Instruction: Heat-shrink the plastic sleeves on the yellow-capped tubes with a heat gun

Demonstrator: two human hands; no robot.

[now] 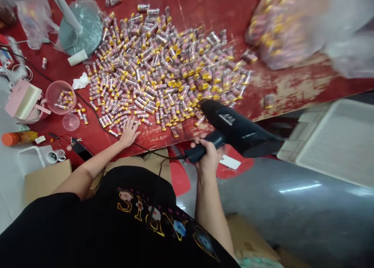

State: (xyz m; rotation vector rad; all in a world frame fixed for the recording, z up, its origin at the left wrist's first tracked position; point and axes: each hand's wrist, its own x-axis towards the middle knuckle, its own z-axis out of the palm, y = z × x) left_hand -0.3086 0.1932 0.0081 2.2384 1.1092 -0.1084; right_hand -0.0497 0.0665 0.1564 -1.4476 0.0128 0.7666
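Note:
My right hand point(209, 155) is wrapped round the handle of a black hair dryer point(239, 129), whose nozzle points up and left over the edge of a big pile of small clear tubes with yellow caps point(166, 65). Fingers spread, my left hand point(128, 133) rests at the near edge of the pile, close to a few tubes. A dark cord point(146, 148) runs from the dryer's handle to the left, passing by my left hand. What is inside the tubes is too small to make out.
On the red table point(210, 7) stand a lamp base point(80, 30) and a pink basket point(48, 96) with some tubes. A plastic bag of tubes point(280, 30) lies at the back right. White trays point(336, 139) are stacked beyond the right edge. A mug point(55, 156) sits at the left.

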